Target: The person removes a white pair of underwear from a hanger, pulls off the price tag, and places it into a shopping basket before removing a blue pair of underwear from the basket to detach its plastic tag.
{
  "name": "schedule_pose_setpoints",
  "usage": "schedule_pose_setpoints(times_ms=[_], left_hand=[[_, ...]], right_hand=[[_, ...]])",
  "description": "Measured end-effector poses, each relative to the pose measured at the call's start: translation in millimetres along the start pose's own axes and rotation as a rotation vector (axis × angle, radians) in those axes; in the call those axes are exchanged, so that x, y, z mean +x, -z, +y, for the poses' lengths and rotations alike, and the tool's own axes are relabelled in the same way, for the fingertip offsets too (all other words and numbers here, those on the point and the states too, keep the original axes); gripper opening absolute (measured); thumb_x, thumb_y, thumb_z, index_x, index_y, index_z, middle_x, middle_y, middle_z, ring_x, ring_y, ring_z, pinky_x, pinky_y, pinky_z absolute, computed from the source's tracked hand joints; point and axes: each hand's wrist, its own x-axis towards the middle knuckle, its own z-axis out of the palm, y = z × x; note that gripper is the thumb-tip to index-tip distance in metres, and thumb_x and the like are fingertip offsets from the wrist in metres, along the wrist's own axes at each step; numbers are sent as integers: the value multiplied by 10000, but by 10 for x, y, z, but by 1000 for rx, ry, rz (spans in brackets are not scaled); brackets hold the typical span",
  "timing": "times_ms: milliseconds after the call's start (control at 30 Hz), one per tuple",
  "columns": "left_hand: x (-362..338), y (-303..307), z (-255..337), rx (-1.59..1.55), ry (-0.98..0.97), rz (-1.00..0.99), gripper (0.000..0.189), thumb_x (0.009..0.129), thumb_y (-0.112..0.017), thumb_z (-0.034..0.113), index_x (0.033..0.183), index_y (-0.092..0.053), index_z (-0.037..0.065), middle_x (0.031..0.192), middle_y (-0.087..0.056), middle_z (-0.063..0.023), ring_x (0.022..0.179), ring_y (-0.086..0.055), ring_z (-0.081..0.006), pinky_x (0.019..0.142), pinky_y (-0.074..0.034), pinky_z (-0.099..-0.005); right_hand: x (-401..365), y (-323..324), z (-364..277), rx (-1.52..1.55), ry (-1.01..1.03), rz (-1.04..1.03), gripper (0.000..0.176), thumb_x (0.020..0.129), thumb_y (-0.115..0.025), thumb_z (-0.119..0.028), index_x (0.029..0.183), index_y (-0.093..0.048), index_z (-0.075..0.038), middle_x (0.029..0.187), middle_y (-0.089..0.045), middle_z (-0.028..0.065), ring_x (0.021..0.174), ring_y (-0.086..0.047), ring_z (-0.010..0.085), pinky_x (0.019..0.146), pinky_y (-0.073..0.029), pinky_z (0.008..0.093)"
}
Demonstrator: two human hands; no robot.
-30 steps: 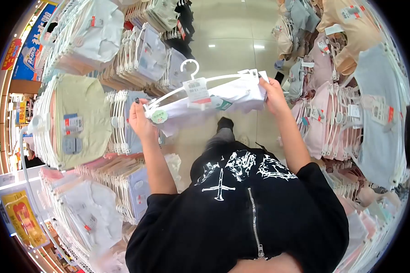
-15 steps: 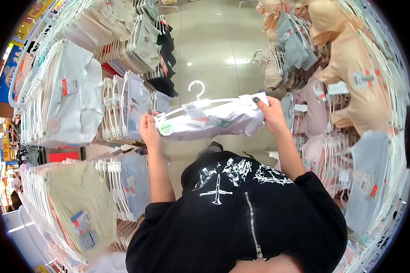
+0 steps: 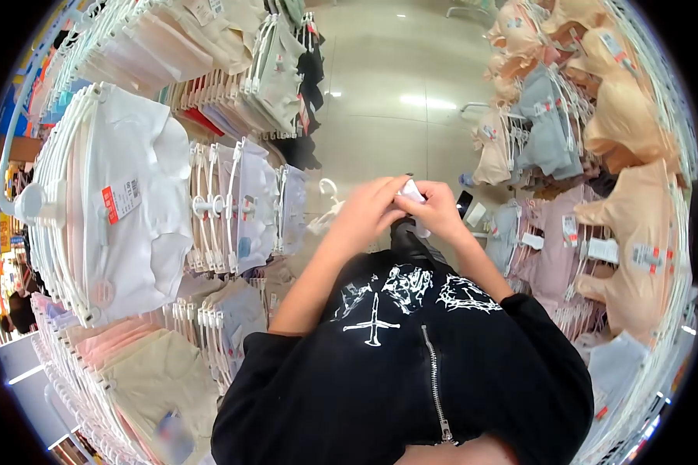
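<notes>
In front of my chest, both hands are close together at a piece of white underwear [image 3: 412, 192] on a hanger. My right hand [image 3: 436, 211] is closed, pinching the white fabric between thumb and fingers. My left hand [image 3: 371, 211] reaches across to the same end, its fingers bent against the fabric and slightly blurred. The white plastic hanger [image 3: 328, 188] shows its hook to the left of my left hand; most of its bar and the rest of the garment are hidden behind my hands and forearm.
To the left, a rack holds white briefs [image 3: 139, 201] on hangers, with cream briefs [image 3: 163, 380] below. Beige bras [image 3: 636, 232] and grey-blue garments [image 3: 547, 124] hang along the right. A tiled aisle floor [image 3: 380, 101] runs ahead between the racks.
My left hand has moved right, from the garment's left end to beside my right hand. The hanger, held out wide before, is now mostly hidden, and the view has shifted slightly.
</notes>
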Motion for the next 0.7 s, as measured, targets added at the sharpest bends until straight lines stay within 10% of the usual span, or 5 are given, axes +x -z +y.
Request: schedule_pose_setpoints(times_ms=[367, 700], left_hand=[[1277, -106, -476, 6, 269, 99, 321, 732, -605, 145, 1012, -476, 58, 874, -571, -132, 781, -561, -291, 649, -447, -337], [3120, -242, -779, -213, 181, 218, 280, 788, -475, 25, 1068, -479, 20, 897, -583, -119, 758, -564, -195, 667, -429, -264]], right_hand=[[1296, 756, 354, 538, -140, -266, 196, 827, -525, -133, 927, -577, 27, 849, -601, 48, 757, -528, 79, 682, -415, 215], [2615, 1946, 200, 663, -36, 7, 91, 784, -580, -82, 776, -547, 2, 696, -590, 31, 603, -521, 52, 515, -397, 171]])
